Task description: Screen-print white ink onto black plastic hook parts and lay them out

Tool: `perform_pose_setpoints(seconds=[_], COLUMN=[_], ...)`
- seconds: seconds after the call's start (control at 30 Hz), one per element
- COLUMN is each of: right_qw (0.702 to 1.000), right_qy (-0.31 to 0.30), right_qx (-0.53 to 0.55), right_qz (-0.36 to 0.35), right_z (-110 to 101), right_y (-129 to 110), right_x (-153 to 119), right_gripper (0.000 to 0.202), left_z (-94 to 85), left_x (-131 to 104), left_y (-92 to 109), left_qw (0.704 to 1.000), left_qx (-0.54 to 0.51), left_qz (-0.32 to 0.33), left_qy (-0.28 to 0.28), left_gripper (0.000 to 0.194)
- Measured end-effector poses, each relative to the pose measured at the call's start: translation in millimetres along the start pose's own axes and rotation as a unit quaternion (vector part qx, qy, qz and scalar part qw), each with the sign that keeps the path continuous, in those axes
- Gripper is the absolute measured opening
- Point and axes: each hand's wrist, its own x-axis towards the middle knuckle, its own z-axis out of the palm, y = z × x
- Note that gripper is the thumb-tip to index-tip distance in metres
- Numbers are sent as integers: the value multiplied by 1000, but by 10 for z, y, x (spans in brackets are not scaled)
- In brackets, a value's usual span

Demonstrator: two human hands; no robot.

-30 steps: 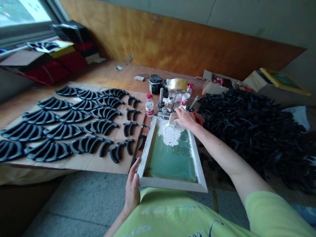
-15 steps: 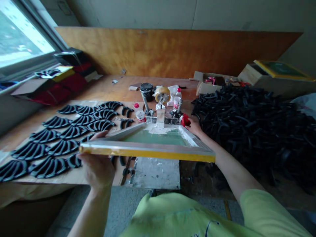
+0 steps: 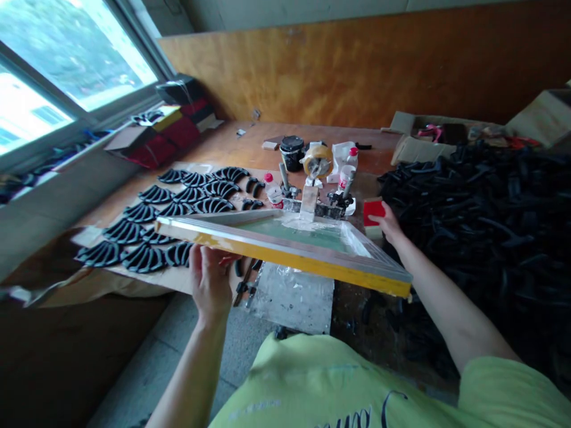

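A screen-printing frame (image 3: pixel 285 252), yellow along its front side with a greenish mesh, stands raised and tilted above a metal plate (image 3: pixel 292 300). Under its left front rail is my left hand (image 3: pixel 209 282), fingers bent upward. The rail hides the fingertips, so I cannot tell whether they hold anything. My right hand (image 3: pixel 389 224) grips the edge of a flat red block (image 3: pixel 373 212) to the right of the frame. That block is low over the table, beside a pile of black curved parts (image 3: pixel 482 238).
Fanned rows of black parts (image 3: pixel 143 258) cover cardboard on the left. Behind the frame are a clamp (image 3: pixel 339 205), a tape roll (image 3: pixel 317 160), a black tub (image 3: pixel 292 153) and red-capped bottles (image 3: pixel 273 190). An open carton (image 3: pixel 423 145) stands at the back right.
My left hand has gone from the frame's left corner to below its front rail. My right hand has moved the red block outward to the right, away from the frame. The view has shifted.
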Motion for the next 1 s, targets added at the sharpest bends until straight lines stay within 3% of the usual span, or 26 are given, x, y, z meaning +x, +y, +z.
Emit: perform_pose_setpoints(seconds=[0.1,0.23,0.4,0.53,0.63,0.77,0.87,1.0], right_qw=[986,978,983,962,933,916,914,916], right_qy=[46,30,-70,-221,-324,-373,-380,-371], right_qx=[156,194,161,114,62,0,-53,-111], right_qz=[25,70,61,110,146,146,131,105], right_z=[-340,-670,-806,-786,-754,-720,-693,-648], right_y=[-133,-388,-654,-980,-1232,-1397,-1438,-1520], right_x=[-247,-953,-2044,-2790,-3172,-3450,-3540,-3582], right_gripper=[82,79,82,86,88,85,83,77], left_z=[-95,-105,-17,106,196,234,214,189], left_x=[-178,-432,-636,-684,-694,-708,-724,-740], left_y=[-287,-597,-748,-727,-634,-459,-362,-310], left_qw=[993,954,894,829,760,669,659,692], left_qx=[40,86,93,29,-68,-144,-151,-134], left_qz=[-84,-169,-211,-286,-381,-462,-486,-491], left_qy=[-79,-232,-385,-479,-522,-565,-553,-512], left_gripper=[34,40,41,51,62,65,46,38])
